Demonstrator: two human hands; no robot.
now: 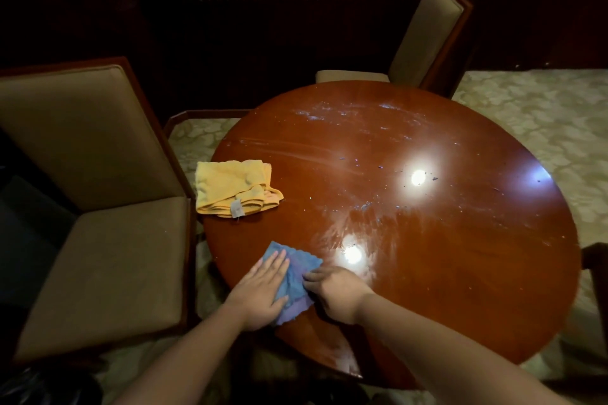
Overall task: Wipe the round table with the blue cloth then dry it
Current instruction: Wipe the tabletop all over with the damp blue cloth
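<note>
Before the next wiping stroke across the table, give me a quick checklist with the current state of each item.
1. Blue cloth lying on the round table: ok, near the front left edge.
2. Left hand flat on the cloth: ok, fingers straight, pressing.
3. Right hand on the cloth: ok, fingertips pinch its right edge.
4. Stroke path free: ok, bare wood ahead and to the right.
5. Dirt left to wipe: not ok, specks and streaks remain across the middle and far side.
6. Yellow towel ready for drying: ok, folded at the left edge, apart from the blue cloth.
</note>
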